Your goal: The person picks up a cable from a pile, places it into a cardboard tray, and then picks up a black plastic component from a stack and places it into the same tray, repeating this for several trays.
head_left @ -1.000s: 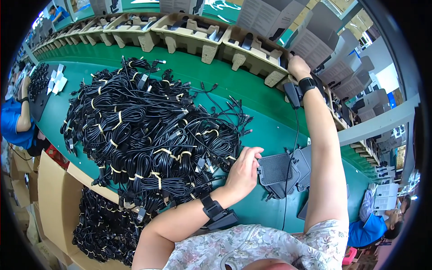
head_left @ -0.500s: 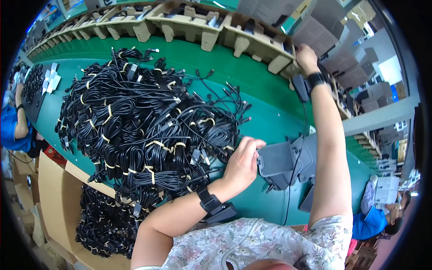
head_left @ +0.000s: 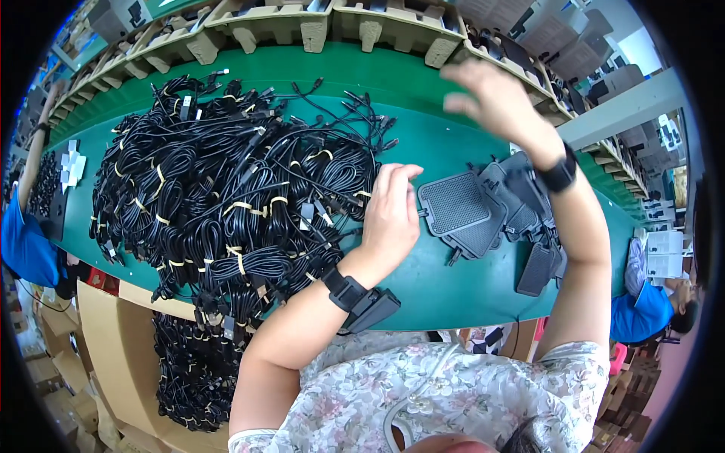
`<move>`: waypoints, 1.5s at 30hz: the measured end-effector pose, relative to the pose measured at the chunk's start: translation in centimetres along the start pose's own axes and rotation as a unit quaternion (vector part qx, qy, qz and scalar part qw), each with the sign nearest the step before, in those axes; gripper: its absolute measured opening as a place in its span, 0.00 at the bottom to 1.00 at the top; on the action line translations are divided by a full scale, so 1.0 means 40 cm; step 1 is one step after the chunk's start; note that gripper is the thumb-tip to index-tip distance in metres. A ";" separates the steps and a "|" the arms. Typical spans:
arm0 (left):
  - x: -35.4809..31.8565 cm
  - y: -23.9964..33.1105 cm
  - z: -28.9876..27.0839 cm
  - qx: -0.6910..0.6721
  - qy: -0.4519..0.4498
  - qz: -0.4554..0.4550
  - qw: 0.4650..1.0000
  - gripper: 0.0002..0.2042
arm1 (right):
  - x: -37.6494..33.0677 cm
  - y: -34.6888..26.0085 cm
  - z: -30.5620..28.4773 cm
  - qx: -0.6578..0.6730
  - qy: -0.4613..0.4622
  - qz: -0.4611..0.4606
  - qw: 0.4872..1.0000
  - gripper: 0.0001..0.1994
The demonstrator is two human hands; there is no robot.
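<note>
My left hand [head_left: 393, 215] rests between the cable pile and the dark plates, its fingers half bent and apart from the thumb. I see nothing held in it; its thumb side lies close to the upper mesh-faced plate [head_left: 455, 204]. Raised above the table's far right part is my right hand [head_left: 495, 98], blurred by motion, with fingers and thumb spread and nothing visible in them. Below it, several flat dark grey plates [head_left: 521, 215] overlap in a loose stack. The large heap of black cables [head_left: 219, 181], bundled with pale ties, spreads left of my left hand.
Moulded cardboard trays [head_left: 264, 29] line the table's far side. A cardboard box [head_left: 113, 351] with more black cables stands at the near left. Grey boxes [head_left: 555, 30] are at the far right. People in blue sit at the left [head_left: 30, 241] and right [head_left: 642, 311].
My right hand has come away from the tray at the far right and moved left, opening. The view has shifted, and more of the dark plates show. My left hand remains beside them.
</note>
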State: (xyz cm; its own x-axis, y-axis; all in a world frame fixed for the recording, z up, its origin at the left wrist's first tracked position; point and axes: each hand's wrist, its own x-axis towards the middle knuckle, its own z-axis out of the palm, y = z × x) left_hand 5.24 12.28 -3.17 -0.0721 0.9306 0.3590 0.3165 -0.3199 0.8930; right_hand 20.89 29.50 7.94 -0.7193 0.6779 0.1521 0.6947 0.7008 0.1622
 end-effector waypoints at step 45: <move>0.023 -0.016 -0.009 -0.384 0.014 -0.196 0.902 0.12 | 0.366 0.396 0.007 0.150 0.136 0.245 0.948 0.21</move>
State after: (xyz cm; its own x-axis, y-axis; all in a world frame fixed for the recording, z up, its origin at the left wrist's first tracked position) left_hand 4.62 13.28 -3.31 -0.0630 0.9976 -0.0276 -0.4860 -0.0065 0.8739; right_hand 21.35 50.59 12.49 -0.2570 0.8844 0.3897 0.8861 0.3766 -0.2703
